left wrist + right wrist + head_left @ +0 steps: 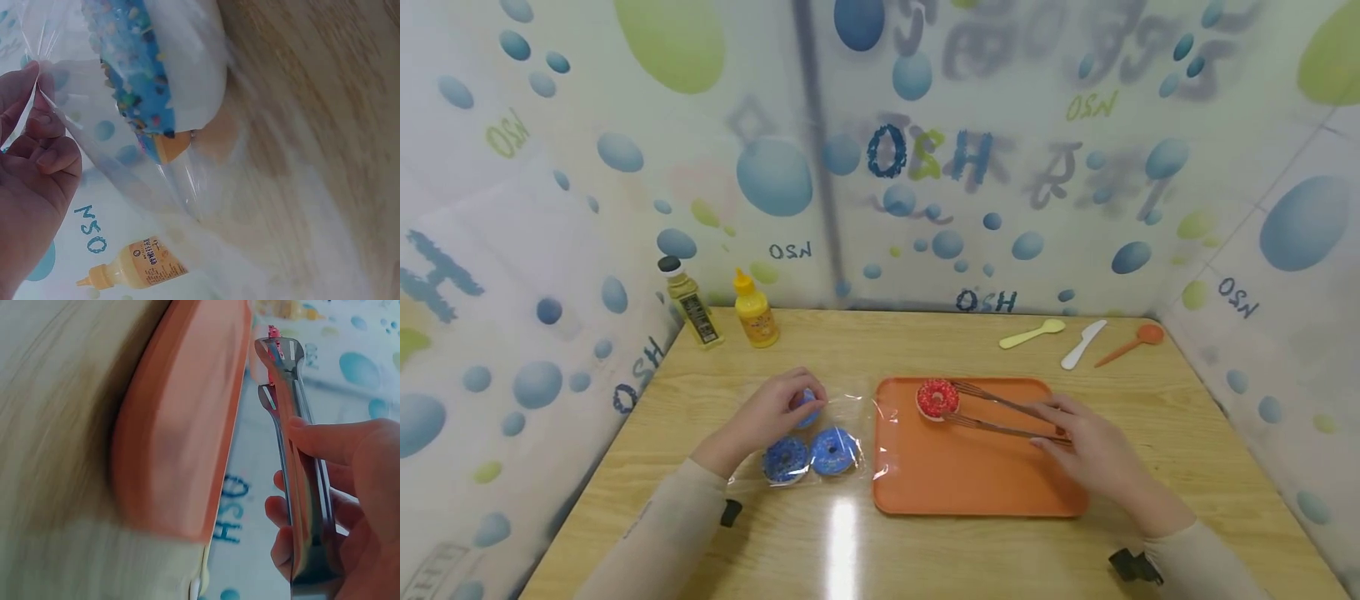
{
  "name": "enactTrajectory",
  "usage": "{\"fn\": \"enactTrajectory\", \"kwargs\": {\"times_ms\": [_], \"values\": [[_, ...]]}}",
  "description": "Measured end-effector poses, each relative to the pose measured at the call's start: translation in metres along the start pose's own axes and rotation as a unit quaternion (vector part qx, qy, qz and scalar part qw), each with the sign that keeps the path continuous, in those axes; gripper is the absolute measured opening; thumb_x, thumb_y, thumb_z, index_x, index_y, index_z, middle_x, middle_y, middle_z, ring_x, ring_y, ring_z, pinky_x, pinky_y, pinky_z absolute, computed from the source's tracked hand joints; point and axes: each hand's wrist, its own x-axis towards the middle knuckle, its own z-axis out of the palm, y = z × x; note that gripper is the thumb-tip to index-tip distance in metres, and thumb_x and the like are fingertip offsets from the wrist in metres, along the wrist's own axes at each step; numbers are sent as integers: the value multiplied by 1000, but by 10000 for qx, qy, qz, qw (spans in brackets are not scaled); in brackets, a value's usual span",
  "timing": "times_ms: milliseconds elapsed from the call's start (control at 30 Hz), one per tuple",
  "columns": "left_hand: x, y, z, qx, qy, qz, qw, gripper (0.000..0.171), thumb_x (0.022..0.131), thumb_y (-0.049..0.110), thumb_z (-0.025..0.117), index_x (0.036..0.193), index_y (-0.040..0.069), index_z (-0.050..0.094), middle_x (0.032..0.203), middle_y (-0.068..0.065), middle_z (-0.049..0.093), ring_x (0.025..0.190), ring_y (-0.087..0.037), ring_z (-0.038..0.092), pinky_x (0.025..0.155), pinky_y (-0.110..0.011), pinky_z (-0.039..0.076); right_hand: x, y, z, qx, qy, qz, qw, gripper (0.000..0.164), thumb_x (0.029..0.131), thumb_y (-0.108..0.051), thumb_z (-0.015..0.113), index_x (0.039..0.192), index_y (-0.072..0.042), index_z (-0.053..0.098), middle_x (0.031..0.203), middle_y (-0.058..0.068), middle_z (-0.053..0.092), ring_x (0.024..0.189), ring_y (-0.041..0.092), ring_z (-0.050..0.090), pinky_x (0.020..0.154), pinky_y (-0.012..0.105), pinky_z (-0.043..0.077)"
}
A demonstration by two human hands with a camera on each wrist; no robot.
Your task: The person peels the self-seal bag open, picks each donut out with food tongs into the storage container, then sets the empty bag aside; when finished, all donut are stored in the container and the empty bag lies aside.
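My left hand (pixel 767 412) pinches the edge of a clear plastic bag (pixel 850 408), as the left wrist view shows its fingers (pixel 47 122) gathering the film. Several blue sprinkled donuts (pixel 833 451) are in the bag, one partly hidden behind that hand. Metal tongs (pixel 303 487) are in my right hand (pixel 1101 454), with the thumb along one arm and the fingers around the other. The tong tips flank a red sprinkled donut (pixel 937 400) over the left part of an orange tray (pixel 970 492). In the right wrist view the tips hide most of this donut.
At the back left stand a bottle (pixel 695 307) with a dark cap and a yellow squeeze bottle (pixel 756 317). A yellow spoon (pixel 1033 334), a white knife (pixel 1083 345) and an orange spoon (pixel 1138 340) lie at the back right. Patterned walls (pixel 880 275) enclose the wooden table.
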Motion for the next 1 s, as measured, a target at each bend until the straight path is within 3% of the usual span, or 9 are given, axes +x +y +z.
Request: {"fn": "enactTrajectory", "kwargs": {"times_ms": [167, 467, 600, 833, 1000], "values": [[-1, -1, 1, -72, -47, -29, 10000, 5, 99, 13, 70, 97, 18, 70, 90, 7, 59, 70, -7, 48, 61, -24, 44, -12, 23, -10, 25, 198, 15, 9998, 42, 81, -18, 88, 120, -11, 75, 105, -2, 65, 71, -1, 48, 52, 20, 39], [-1, -1, 0, -39, -54, -54, 10000, 5, 99, 11, 70, 97, 16, 70, 91, 7, 60, 70, -8, 49, 62, -24, 44, -25, 56, -32, -56, 97, 210, 9997, 39, 82, -18, 88, 118, -10, 75, 101, -3, 64, 67, -5, 42, 50, 20, 34], [-1, -1, 1, -15, -48, -52, 10000, 7, 98, 11, 71, 97, 17, 70, 89, 8, 59, 69, -8, 48, 60, -24, 44, -30, 64, -36, -62, -45, 250, 9997, 41, 83, -20, 87, 121, -10, 74, 103, -3, 64, 66, -6, 40, 49, 21, 34], [2, 0, 4, 46, -155, 6, 9999, 4, 100, 16, 69, 101, 13, 71, 90, 7, 59, 69, -7, 47, 61, -24, 44, -37, 69, -32, -101, 51, 45, 9999, 44, 79, -15, 89, 119, -7, 74, 98, -4, 61, 66, -7, 41, 51, 20, 35], [1, 2, 2, 18, -152, -159, 9998, 4, 101, 15, 69, 100, 13, 71, 90, 7, 59, 68, -9, 48, 61, -25, 44, -38, 71, -31, -75, -69, 132, 9999, 45, 80, -17, 89, 121, -7, 73, 100, -2, 63, 68, -6, 41, 51, 20, 35]]}}
